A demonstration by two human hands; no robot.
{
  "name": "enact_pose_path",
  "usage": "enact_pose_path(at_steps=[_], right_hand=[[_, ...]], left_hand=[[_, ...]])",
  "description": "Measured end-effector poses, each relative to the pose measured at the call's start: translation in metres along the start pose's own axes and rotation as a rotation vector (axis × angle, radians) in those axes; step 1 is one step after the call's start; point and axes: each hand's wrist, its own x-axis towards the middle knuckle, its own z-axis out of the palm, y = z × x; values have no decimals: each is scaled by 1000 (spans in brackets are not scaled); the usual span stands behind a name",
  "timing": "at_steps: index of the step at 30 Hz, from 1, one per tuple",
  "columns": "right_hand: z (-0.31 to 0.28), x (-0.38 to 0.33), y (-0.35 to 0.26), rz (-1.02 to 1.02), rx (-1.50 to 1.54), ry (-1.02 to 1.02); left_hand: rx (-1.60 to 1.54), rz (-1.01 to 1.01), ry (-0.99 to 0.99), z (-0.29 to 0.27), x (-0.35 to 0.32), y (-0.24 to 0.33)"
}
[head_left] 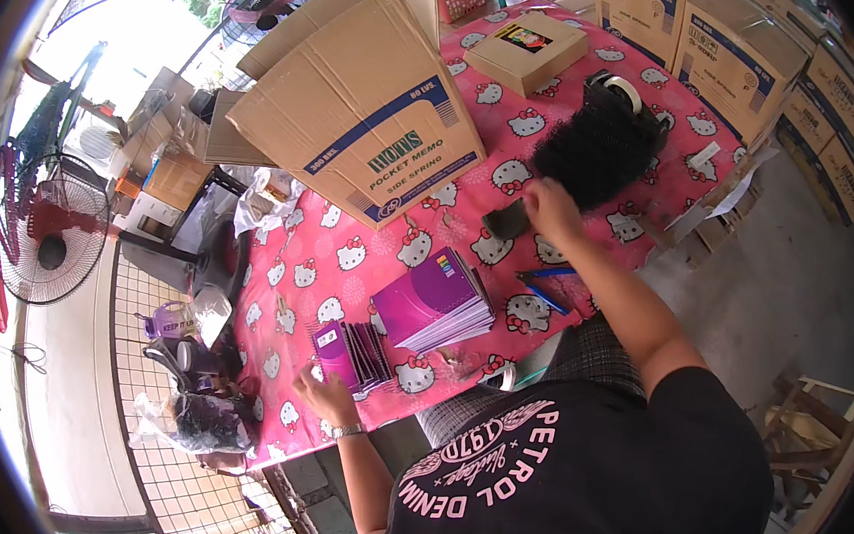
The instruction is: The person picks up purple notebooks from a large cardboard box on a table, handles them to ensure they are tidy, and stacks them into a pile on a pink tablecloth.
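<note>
My left hand [325, 395] rests on the pink patterned tablecloth [345, 291] at the near edge, fingers touching a small stack of purple notebooks [352, 354]. A bigger fanned stack of purple notebooks [436, 300] lies just beyond it. My right hand [550, 208] reaches across the table, fingers on a small dark flat object [507, 219], beside a black mesh basket [602, 148]. A blue pen [546, 286] lies under my right forearm.
A large open cardboard carton [360, 101] lies on the table's left part, a smaller brown box [526, 49] behind it. A tape roll [621, 90] sits by the basket. Stacked cartons [735, 50] line the right. A red fan [47, 247] and wire rack [184, 419] stand left.
</note>
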Motion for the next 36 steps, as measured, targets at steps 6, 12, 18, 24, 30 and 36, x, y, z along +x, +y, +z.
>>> enact_pose_path(at_steps=[6,12,18,24,30,36], right_hand=[[43,30,35,-53,-420,-83],[7,44,21,340,307,-198],[-70,45,-45,144,744,-389],[-127,-2,-144,-494,722,-421],[-115,-5,-147,-739,543,-125],[-123,-6,-148,-594,642,-497]], left_hand=[[-434,996,-171,-53,-19,167],[-174,1189,-343,-49,-39,192],[-330,1161,-494,-76,-8,197],[-324,1052,-257,-54,-1,213],[-340,1046,-246,-49,-3,219],[-318,1063,-227,-50,-4,216]])
